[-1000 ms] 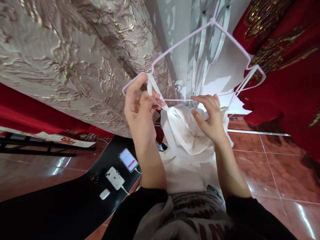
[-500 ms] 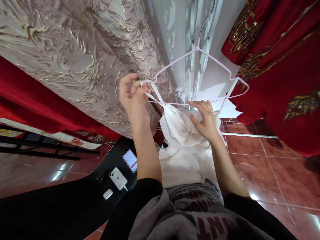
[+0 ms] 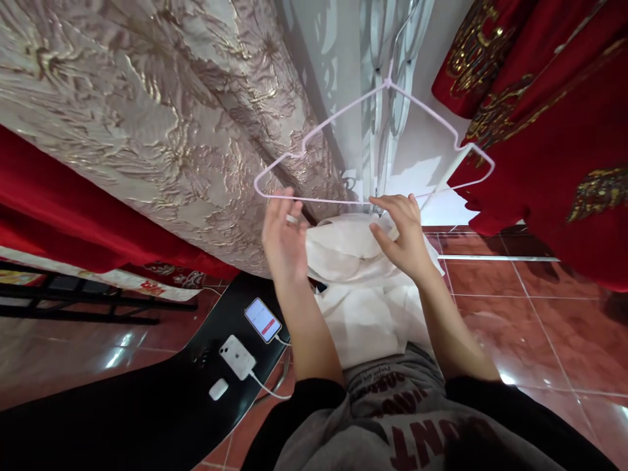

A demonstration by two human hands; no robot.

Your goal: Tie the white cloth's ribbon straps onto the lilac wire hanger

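Note:
A pale pink hanger (image 3: 388,83) hangs in front of me. One white strap (image 3: 457,165) of a white garment (image 3: 343,258) is looped over its right end; the left end is bare. My left hand (image 3: 287,239) is just below the hanger's lower bar at the left, palm turned inward, with a short piece of white strap showing between its bent fingers. Beside the garment's top, my right hand (image 3: 403,239) has its thumb and fingers apart, fingertips by the middle of the lower bar. The garment's lower part drapes down toward my shirt.
On a black tabletop (image 3: 147,399) to the left lie a lit phone (image 3: 263,320), a white phone (image 3: 237,357) on a cable and a small white case (image 3: 218,389). Beige embossed fabric (image 3: 186,131) hangs at left, red embroidered fabric (image 3: 540,157) at right, above red floor tiles (image 3: 495,327).
The left strap has come off the hanger's left end. My left hand has moved down and right with it. My right hand has stayed nearly in place.

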